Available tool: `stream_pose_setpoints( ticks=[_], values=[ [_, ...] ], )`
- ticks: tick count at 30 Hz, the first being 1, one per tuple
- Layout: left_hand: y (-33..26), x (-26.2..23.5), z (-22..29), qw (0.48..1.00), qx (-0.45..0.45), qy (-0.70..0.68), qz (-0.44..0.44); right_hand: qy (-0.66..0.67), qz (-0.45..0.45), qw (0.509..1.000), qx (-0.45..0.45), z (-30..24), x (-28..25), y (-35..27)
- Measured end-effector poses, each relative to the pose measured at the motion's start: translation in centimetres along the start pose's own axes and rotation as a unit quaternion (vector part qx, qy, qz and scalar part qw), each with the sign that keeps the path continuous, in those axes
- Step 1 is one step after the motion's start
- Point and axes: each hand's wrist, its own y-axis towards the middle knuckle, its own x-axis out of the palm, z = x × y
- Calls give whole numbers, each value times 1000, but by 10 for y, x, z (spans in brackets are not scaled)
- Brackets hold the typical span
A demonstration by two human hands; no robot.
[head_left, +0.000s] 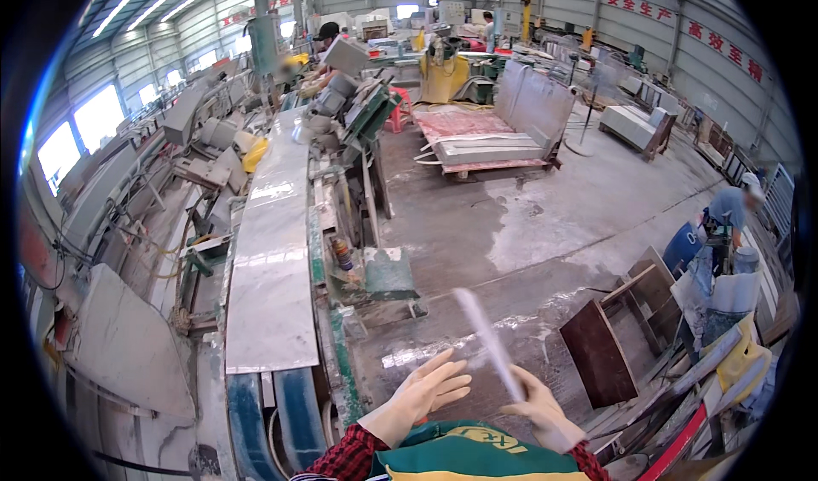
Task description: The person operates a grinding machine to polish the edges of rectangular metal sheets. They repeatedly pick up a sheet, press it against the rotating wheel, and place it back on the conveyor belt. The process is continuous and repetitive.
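Observation:
My right hand (542, 408), in a pale glove, is closed around the lower end of a thin white strip (487, 340). The strip tilts up and to the left, blurred by motion, so I cannot tell its material. My left hand (422, 394), gloved as well, is held beside it with its fingers stretched out and nothing in them. A gap shows between my left fingers and the strip. Both hands are above a green apron (477, 451) with yellow print. To the left of my hands, pale polished stone slabs (271, 298) lie along a conveyor with blue belts (247, 417).
A green-framed machine (371, 110) stands along the conveyor. A pallet with stone slabs (494, 144) sits on the wet floor ahead. On the right are a brown board (599, 353), a blue barrel (684, 244) and a bending person (728, 208). Another person (328, 34) is behind the machine.

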Motion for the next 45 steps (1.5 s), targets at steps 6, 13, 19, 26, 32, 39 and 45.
stream_pose_setpoints(
  ticks=[6, 13, 19, 26, 32, 39, 45],
  values=[
    [-70, -55, 13, 950, 262, -89, 146, -468, -177, 775, -385, -100, 142, 67],
    [-145, -156, 5, 836, 375, -155, 370, -446, -288, 760, -375, -85, 188, 90],
    [-187, -246, -32, 803, 350, -196, 441, -467, -221, 817, -254, -14, 135, 115],
    [-158, -279, -24, 798, 354, -228, 430, -455, -176, 860, -152, 1, 143, 110],
    [-140, -288, -8, 801, 338, -231, 436, -457, -211, 851, -152, 4, 152, 110],
    [-138, -293, 0, 810, 342, -249, 406, -397, -213, 887, -103, 7, 158, 110],
    [-132, -300, 5, 818, 343, -244, 391, -390, -225, 889, -80, 13, 158, 110]
  ],
)
